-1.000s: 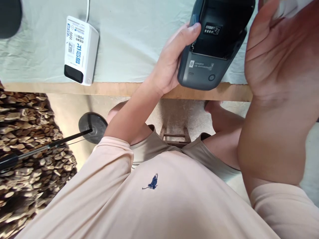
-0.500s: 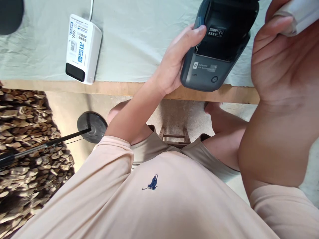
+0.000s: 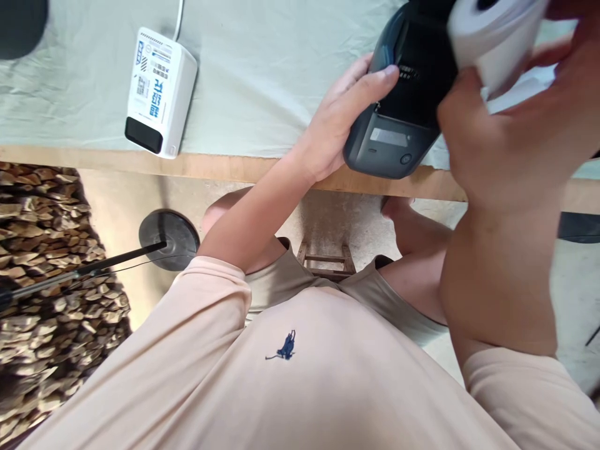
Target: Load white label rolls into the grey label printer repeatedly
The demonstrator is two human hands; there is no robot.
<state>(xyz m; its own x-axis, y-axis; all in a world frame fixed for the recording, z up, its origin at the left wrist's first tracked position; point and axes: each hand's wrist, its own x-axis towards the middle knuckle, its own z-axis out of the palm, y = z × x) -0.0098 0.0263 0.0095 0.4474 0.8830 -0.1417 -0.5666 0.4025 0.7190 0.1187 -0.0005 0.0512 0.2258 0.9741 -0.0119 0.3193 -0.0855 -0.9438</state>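
Note:
A dark grey label printer with its paper bay exposed is tilted above the table's front edge. My left hand is closed around its left side, the thumb on the rim of the bay. In my right hand is a white paper roll, its dark core hole turned upward. The roll is over the printer's right side, covering part of the bay. Whether the two touch cannot be made out. The far end of the printer runs out of the top of the view.
A white power bank with printed labels and a cable lies on the table's pale green cover. A round black object is at the upper left corner. Beneath are a stand's black base, stacked firewood and a wooden stool.
My right hand has swung left with the paper roll, turning it so the core end shows, and it now overlaps the printer. My left hand has kept its hold, shifting only slightly.

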